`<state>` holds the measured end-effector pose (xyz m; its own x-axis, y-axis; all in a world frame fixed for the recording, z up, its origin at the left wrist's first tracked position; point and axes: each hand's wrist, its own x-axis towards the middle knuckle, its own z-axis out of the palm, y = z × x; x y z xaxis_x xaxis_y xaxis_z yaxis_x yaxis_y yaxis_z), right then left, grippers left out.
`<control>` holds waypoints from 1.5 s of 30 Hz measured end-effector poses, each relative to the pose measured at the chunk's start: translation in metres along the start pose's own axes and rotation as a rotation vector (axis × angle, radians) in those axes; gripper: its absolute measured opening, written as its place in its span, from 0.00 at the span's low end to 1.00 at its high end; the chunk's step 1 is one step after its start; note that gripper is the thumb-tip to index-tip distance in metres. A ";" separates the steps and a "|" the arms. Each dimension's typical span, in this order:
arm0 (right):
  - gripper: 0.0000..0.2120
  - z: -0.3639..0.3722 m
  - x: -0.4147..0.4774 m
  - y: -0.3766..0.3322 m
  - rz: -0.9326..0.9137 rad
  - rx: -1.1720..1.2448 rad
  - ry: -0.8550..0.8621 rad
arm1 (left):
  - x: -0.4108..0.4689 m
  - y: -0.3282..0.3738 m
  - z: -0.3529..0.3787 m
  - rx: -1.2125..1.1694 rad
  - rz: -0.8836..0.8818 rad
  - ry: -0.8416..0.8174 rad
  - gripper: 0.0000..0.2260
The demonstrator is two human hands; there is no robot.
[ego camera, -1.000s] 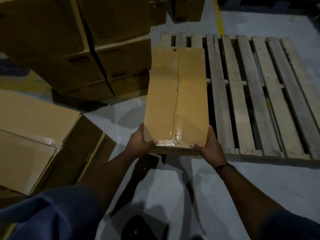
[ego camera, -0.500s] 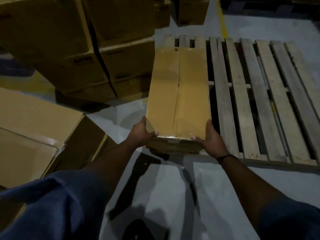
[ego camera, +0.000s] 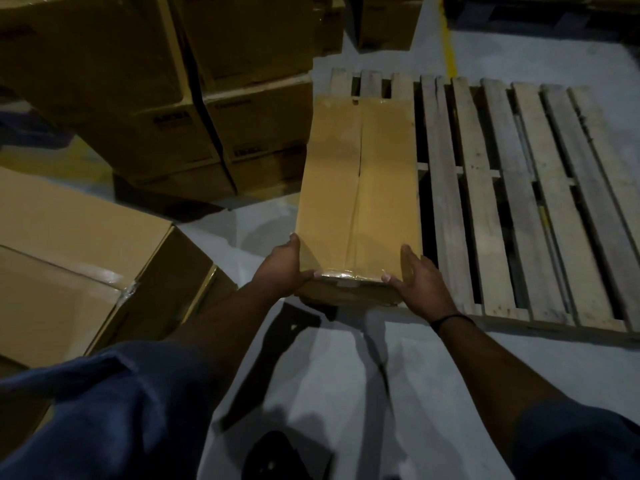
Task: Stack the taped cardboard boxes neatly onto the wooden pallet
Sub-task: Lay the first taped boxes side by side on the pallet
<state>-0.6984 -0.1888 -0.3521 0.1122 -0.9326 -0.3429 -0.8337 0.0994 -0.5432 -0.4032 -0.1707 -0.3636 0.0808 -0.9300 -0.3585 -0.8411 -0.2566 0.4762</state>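
A long taped cardboard box (ego camera: pixel 360 188) lies lengthwise along the left edge of the wooden pallet (ego camera: pixel 519 202), its taped seam running away from me. My left hand (ego camera: pixel 282 268) holds the box's near left corner, thumb on the top edge. My right hand (ego camera: pixel 417 280) holds the near right corner, fingers along the side and thumb on the top edge. The near end of the box juts slightly past the pallet's front edge. The box's underside is hidden.
Stacked cardboard boxes (ego camera: pixel 145 91) stand at the back left, close to the pallet's left side. Another large taped box (ego camera: pixel 69 265) lies on the floor at my left. A yellow floor line (ego camera: pixel 449 50) runs behind the pallet. Grey floor lies in front.
The box has slid a little farther onto the pallet and both hands followed it forward; the view has shifted slightly downward.
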 end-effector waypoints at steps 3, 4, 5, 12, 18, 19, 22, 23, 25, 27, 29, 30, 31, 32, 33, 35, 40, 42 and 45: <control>0.41 0.000 0.000 0.001 0.018 -0.018 -0.019 | -0.002 0.002 0.000 -0.019 -0.010 0.000 0.48; 0.41 0.000 0.000 0.001 0.025 -0.022 -0.026 | -0.002 0.002 0.000 -0.025 -0.014 0.000 0.48; 0.41 0.001 0.001 0.001 0.034 -0.023 -0.030 | -0.002 0.002 0.000 -0.029 -0.017 0.000 0.48; 0.38 -0.007 0.005 0.010 0.041 -0.038 -0.013 | -0.001 0.020 0.006 -0.051 -0.008 0.019 0.48; 0.38 -0.007 0.003 0.011 0.044 -0.060 -0.005 | -0.003 0.021 0.000 -0.045 -0.012 0.008 0.44; 0.38 -0.006 0.002 0.011 0.044 -0.062 0.000 | -0.003 0.021 -0.001 -0.044 -0.009 0.005 0.44; 0.37 -0.005 0.003 0.012 0.033 -0.071 0.017 | -0.001 0.022 -0.003 -0.041 -0.005 0.000 0.43; 0.37 -0.004 0.003 0.013 0.032 -0.076 0.022 | 0.000 0.022 -0.003 -0.042 -0.001 -0.004 0.43; 0.37 -0.003 0.002 0.013 0.030 -0.076 0.022 | -0.001 0.021 -0.002 -0.040 0.002 -0.008 0.42; 0.37 -0.003 0.001 0.013 0.021 -0.073 0.023 | -0.002 0.020 -0.001 -0.033 0.002 -0.011 0.41; 0.37 -0.004 0.001 0.012 0.016 -0.079 0.013 | -0.002 0.019 -0.001 -0.029 0.007 -0.012 0.41; 0.37 -0.004 0.000 0.013 0.015 -0.084 0.007 | -0.003 0.020 -0.002 -0.032 0.005 -0.015 0.41; 0.37 -0.005 0.000 0.013 0.015 -0.088 0.002 | -0.003 0.020 -0.003 -0.036 0.000 -0.018 0.41; 0.38 -0.005 -0.001 0.014 0.015 -0.092 0.000 | -0.004 0.021 -0.004 -0.034 -0.006 -0.022 0.42; 0.39 -0.006 -0.002 0.013 0.012 -0.096 -0.004 | -0.005 0.021 -0.004 -0.029 -0.012 -0.026 0.42; 0.43 -0.007 -0.004 0.011 0.006 -0.115 -0.035 | -0.008 0.023 -0.006 -0.019 -0.023 -0.033 0.40; 0.47 -0.019 -0.013 -0.010 0.004 -0.264 -0.090 | -0.027 0.037 -0.019 0.024 -0.016 -0.033 0.41; 0.45 -0.027 -0.022 -0.030 -0.038 -0.327 -0.056 | -0.041 0.048 -0.032 0.058 -0.019 -0.026 0.43; 0.43 -0.049 -0.037 -0.067 -0.118 -0.394 -0.011 | -0.061 0.068 -0.059 0.117 -0.023 -0.016 0.44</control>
<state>-0.6731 -0.1775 -0.2656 0.2235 -0.9258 -0.3049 -0.9578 -0.1506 -0.2446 -0.4339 -0.1473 -0.2618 0.0934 -0.9197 -0.3812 -0.8957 -0.2449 0.3713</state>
